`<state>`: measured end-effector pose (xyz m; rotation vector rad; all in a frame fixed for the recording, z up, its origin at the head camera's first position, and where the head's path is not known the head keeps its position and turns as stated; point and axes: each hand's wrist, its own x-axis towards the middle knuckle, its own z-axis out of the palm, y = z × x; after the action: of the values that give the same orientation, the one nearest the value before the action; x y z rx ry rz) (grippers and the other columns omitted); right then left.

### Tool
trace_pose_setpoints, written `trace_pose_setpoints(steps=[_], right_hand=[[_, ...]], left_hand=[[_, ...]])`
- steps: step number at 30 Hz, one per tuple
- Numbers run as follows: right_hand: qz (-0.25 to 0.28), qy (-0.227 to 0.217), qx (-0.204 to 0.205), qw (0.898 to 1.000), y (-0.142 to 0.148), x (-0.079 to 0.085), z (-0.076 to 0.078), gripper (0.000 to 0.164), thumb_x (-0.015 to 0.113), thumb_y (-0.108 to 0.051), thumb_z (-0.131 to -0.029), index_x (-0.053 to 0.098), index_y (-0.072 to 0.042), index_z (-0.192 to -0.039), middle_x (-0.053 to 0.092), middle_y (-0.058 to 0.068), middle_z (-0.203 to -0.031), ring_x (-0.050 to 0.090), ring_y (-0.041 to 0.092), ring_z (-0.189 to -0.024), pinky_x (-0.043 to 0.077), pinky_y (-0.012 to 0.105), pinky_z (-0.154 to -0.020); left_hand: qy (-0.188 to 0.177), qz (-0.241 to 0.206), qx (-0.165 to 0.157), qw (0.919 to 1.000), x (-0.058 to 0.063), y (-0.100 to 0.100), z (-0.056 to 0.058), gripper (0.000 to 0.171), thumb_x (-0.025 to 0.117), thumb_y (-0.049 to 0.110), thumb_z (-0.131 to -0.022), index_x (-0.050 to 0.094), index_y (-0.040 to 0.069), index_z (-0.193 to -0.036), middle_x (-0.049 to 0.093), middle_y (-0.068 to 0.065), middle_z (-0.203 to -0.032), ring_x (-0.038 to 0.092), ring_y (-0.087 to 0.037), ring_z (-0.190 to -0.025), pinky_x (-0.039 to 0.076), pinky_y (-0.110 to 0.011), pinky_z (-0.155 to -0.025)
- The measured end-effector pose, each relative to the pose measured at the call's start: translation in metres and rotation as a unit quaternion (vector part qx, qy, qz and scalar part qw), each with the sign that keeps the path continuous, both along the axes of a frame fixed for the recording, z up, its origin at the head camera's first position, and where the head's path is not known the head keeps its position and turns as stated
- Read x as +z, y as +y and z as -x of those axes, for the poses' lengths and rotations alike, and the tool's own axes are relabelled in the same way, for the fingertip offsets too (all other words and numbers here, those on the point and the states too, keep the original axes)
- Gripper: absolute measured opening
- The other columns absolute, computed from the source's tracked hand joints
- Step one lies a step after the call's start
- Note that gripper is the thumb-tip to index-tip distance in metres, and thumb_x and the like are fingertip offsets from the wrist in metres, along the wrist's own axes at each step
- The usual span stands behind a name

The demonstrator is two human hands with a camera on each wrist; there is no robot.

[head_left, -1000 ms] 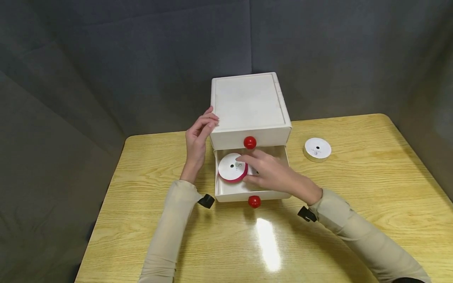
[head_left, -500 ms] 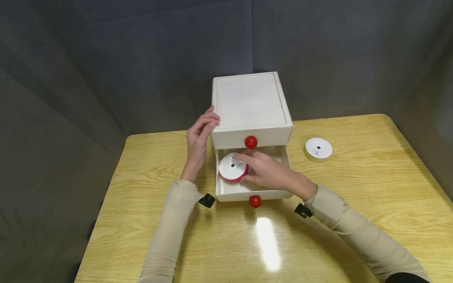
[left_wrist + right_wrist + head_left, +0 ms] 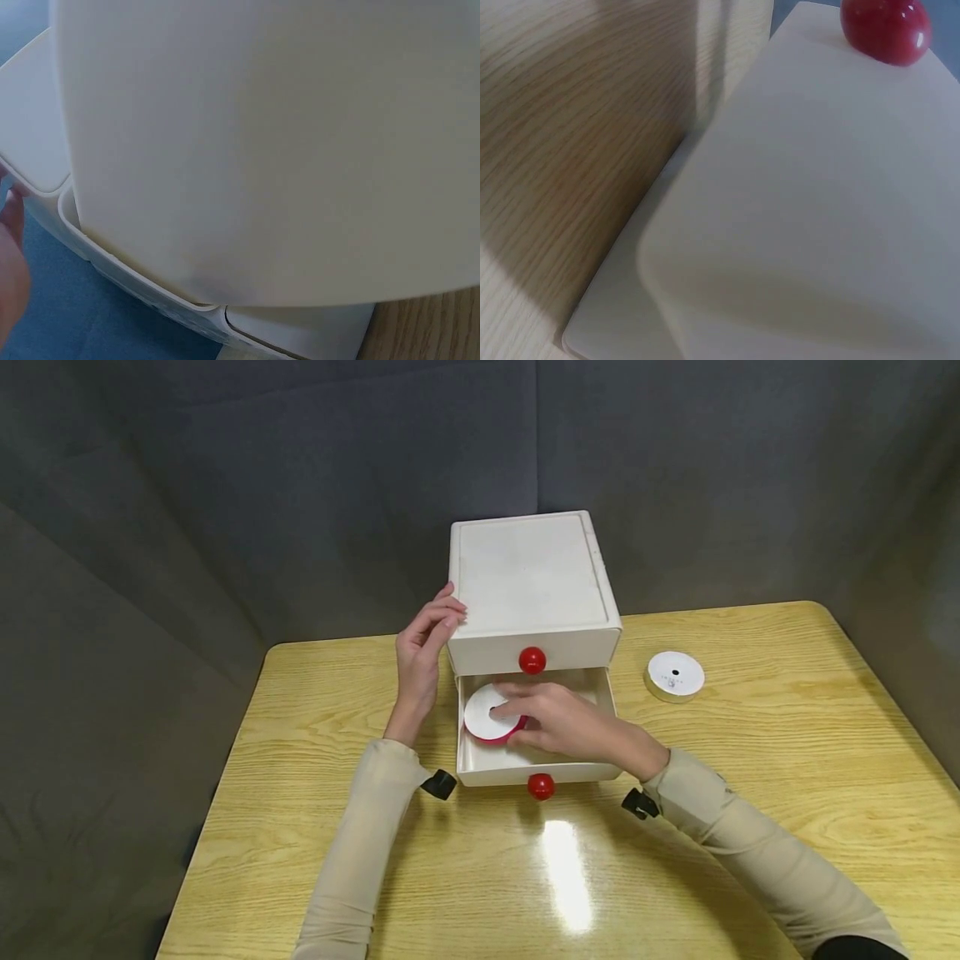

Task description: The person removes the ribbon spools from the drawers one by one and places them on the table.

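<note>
We've R hand [image 3: 558, 718] w/ fingers spread on pink-edged spool [image 3: 478, 717] at 9 o'clock in lwr drawer [image 3: 487, 777], L hand [image 3: 422, 652], fingers slightly apart, touching cabinet [image 3: 528, 577] at 8 o'clock.

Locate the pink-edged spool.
In the head view, the pink-edged spool is in the open lower drawer, at its left side, with the right hand over the spool's right edge.

A curtained-off filming spot, it seems: dark cloth [image 3: 337, 510] hangs behind and beside a wood-grain table [image 3: 300, 718], and small black wrist cameras [image 3: 438, 785] (one near each cuff [image 3: 393, 765]) show; what building this is cannot be told.
</note>
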<state>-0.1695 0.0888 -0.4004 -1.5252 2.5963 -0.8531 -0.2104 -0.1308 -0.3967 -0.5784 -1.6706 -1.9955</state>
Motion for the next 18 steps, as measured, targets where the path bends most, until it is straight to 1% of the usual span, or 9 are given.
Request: trace_pose_setpoints(steps=[2, 5, 6, 7, 8, 12, 13, 15, 18], right_hand=[[0.004, -0.001, 0.004, 1.000, -0.0002, 0.0002, -0.0001, 0.034, 0.084, -0.013, -0.087, 0.076, -0.003, -0.118, 0.059, 0.027, -0.140, 0.068, 0.034, -0.119, 0.061, 0.034, -0.091], [0.009, -0.002, 0.006, 1.000, -0.0004, 0.0002, -0.0004, 0.032, 0.084, -0.014, -0.087, 0.077, -0.003, -0.117, 0.061, 0.026, -0.138, 0.067, 0.035, -0.121, 0.061, 0.035, -0.091], [0.011, -0.002, 0.005, 1.000, -0.0004, 0.0004, -0.0007, 0.031, 0.083, -0.014, -0.088, 0.077, -0.003, -0.116, 0.061, 0.027, -0.137, 0.067, 0.034, -0.120, 0.061, 0.034, -0.090], [0.012, -0.002, 0.004, 1.000, -0.0003, 0.0007, -0.0009, 0.031, 0.082, -0.015, -0.089, 0.077, -0.003, -0.116, 0.062, 0.026, -0.137, 0.068, 0.034, -0.118, 0.061, 0.034, -0.089], [0.013, -0.002, 0.002, 1.000, -0.0003, 0.0008, -0.0011, 0.029, 0.081, -0.015, -0.090, 0.077, -0.002, -0.116, 0.062, 0.026, -0.136, 0.070, 0.033, -0.115, 0.062, 0.034, -0.089], [0.014, 0.003, -0.004, 1.000, -0.0004, 0.0034, -0.0026, 0.028, 0.076, -0.016, -0.093, 0.076, -0.001, -0.117, 0.064, 0.026, -0.133, 0.074, 0.031, -0.106, 0.062, 0.037, -0.089], [0.014, 0.004, -0.007, 1.000, -0.0001, 0.0040, -0.0030, 0.028, 0.075, -0.016, -0.093, 0.076, -0.001, -0.117, 0.065, 0.025, -0.133, 0.074, 0.032, -0.106, 0.062, 0.039, -0.091], [0.015, 0.007, -0.010, 1.000, 0.0008, 0.0055, -0.0042, 0.029, 0.074, -0.016, -0.092, 0.077, -0.001, -0.117, 0.066, 0.025, -0.131, 0.072, 0.034, -0.110, 0.060, 0.043, -0.095], [0.017, 0.011, -0.016, 1.000, 0.0032, 0.0068, -0.0062, 0.029, 0.072, -0.016, -0.091, 0.077, -0.002, -0.116, 0.067, 0.023, -0.130, 0.070, 0.036, -0.114, 0.060, 0.043, -0.094]], left_hand=[[-0.001, 0.000, 0.001, 1.0000, -0.0002, -0.0001, -0.0002, 0.016, 0.058, 0.004, -0.098, 0.070, -0.004, -0.092, 0.072, 0.008, -0.106, 0.050, -0.028, -0.141, 0.031, -0.042, -0.124], [-0.005, 0.001, 0.003, 1.0000, -0.0002, 0.0000, -0.0011, 0.020, 0.058, 0.004, -0.098, 0.075, 0.012, -0.091, 0.072, 0.009, -0.106, 0.049, -0.028, -0.141, 0.031, -0.042, -0.124], [-0.007, 0.002, 0.004, 1.0000, -0.0002, 0.0001, -0.0013, 0.019, 0.058, 0.004, -0.098, 0.074, 0.012, -0.090, 0.072, 0.009, -0.106, 0.049, -0.028, -0.142, 0.031, -0.042, -0.124], [-0.008, 0.003, 0.004, 1.0000, -0.0002, 0.0002, -0.0015, 0.021, 0.058, 0.005, -0.098, 0.075, 0.015, -0.091, 0.072, 0.009, -0.107, 0.049, -0.028, -0.142, 0.031, -0.042, -0.124], [-0.009, 0.004, 0.004, 0.9999, 0.0000, 0.0003, -0.0018, 0.021, 0.058, 0.005, -0.098, 0.075, 0.015, -0.091, 0.072, 0.009, -0.107, 0.049, -0.027, -0.142, 0.031, -0.042, -0.124], [-0.010, 0.004, 0.005, 0.9999, 0.0012, 0.0009, -0.0020, 0.017, 0.057, 0.005, -0.098, 0.073, 0.004, -0.091, 0.072, 0.009, -0.107, 0.049, -0.028, -0.142, 0.031, -0.042, -0.124], [-0.010, 0.003, 0.004, 0.9999, 0.0015, 0.0011, -0.0021, 0.018, 0.057, 0.005, -0.098, 0.074, 0.006, -0.092, 0.072, 0.009, -0.107, 0.049, -0.028, -0.142, 0.031, -0.042, -0.124], [-0.010, 0.003, 0.003, 0.9999, 0.0021, 0.0018, -0.0024, 0.017, 0.057, 0.005, -0.098, 0.073, 0.002, -0.092, 0.072, 0.008, -0.106, 0.049, -0.028, -0.142, 0.031, -0.042, -0.124], [-0.012, 0.005, 0.004, 0.9999, 0.0022, 0.0024, -0.0033, 0.018, 0.057, 0.005, -0.098, 0.069, -0.007, -0.093, 0.072, 0.009, -0.107, 0.049, -0.028, -0.142, 0.031, -0.042, -0.124]])
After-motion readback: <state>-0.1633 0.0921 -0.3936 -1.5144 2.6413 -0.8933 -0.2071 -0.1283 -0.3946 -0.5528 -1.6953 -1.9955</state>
